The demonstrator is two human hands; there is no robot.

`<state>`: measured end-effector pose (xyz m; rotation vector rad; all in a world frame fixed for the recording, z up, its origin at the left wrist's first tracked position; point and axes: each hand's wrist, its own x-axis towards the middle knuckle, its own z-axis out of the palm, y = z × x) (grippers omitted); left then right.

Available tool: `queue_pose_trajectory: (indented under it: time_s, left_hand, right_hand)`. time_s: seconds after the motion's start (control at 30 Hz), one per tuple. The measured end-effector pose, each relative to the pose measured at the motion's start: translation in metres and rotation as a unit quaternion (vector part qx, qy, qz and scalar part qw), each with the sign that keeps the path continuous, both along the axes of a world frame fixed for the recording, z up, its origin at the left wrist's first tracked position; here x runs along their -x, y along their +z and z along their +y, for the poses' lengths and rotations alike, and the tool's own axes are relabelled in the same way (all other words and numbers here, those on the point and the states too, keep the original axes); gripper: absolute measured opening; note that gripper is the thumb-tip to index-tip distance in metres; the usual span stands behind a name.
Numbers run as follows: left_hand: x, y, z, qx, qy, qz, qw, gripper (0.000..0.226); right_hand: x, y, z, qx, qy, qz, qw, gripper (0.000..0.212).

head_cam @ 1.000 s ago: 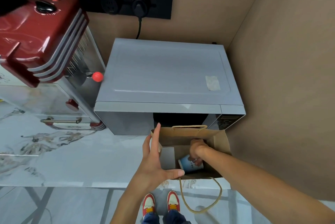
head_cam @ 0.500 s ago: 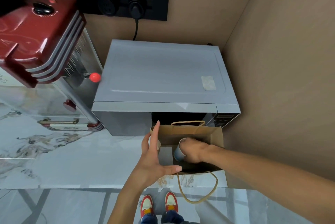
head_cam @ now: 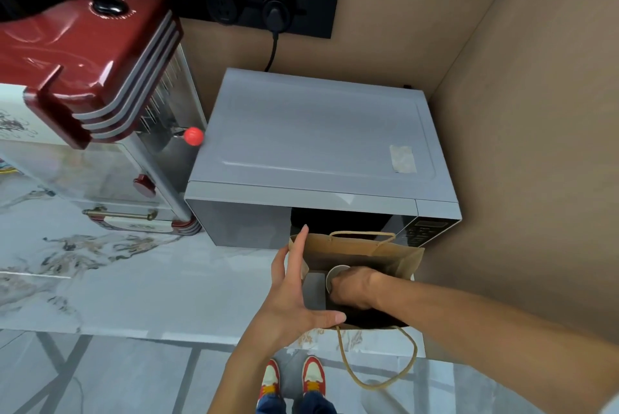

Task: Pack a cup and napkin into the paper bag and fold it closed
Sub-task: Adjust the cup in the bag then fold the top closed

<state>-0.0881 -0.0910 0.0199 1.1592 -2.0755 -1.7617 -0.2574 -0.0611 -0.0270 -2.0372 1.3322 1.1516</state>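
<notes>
A brown paper bag [head_cam: 368, 251] stands open on the marble counter, right in front of the microwave. My right hand [head_cam: 353, 288] reaches down into the bag and grips a white paper cup [head_cam: 335, 274], of which only the rim shows. My left hand [head_cam: 294, 293] presses flat against the bag's left side, fingers straight and thumb spread along the near rim. A pale flat sheet [head_cam: 313, 291], perhaps the napkin, lies inside the bag at its left. One rope handle [head_cam: 378, 376] hangs over the counter's front edge.
A grey microwave [head_cam: 318, 145] stands directly behind the bag. To its left is a red and glass popcorn machine [head_cam: 93, 78]. A brown wall [head_cam: 536, 145] closes off the right side. The marble counter [head_cam: 117, 279] stretches away to the left.
My right hand has lifted and turned the cup inside the bag; its blue printed side no longer shows, only the rim. My left hand has stayed on the bag's side.
</notes>
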Motion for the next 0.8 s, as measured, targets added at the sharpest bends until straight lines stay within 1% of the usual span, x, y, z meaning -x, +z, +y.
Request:
queue_pose_trajectory:
  time_s: [0.13,0.2,0.33,0.57,0.8]
  left_hand:
    - [-0.0009,-0.0006,0.0008,-0.003,0.002,0.006,1.0,0.131]
    - [-0.0014,-0.0009,0.0005,-0.003,0.003,0.009,1.0,0.131]
    - [0.0016,-0.0016,-0.0007,0.007,0.004,-0.002,1.0,0.132]
    - [0.0025,-0.0016,-0.0015,0.002,0.002,-0.003,1.0,0.132]
    - [0.0052,-0.0005,-0.0017,0.019,0.004,-0.019,1.0,0.132]
  right_hand:
    - [-0.002,0.0007,0.0015,-0.016,-0.02,0.007,1.0,0.039]
    - [-0.0029,0.0015,0.0019,-0.026,-0.049,0.005,0.998,0.037]
    - [-0.0017,-0.0017,0.0036,-0.04,-0.062,-0.004,0.997,0.036]
    - [-0.0018,0.0017,0.0033,-0.022,-0.124,-0.022,0.992,0.032]
    - [-0.004,0.0022,0.0029,-0.022,-0.134,-0.028,0.99,0.032]
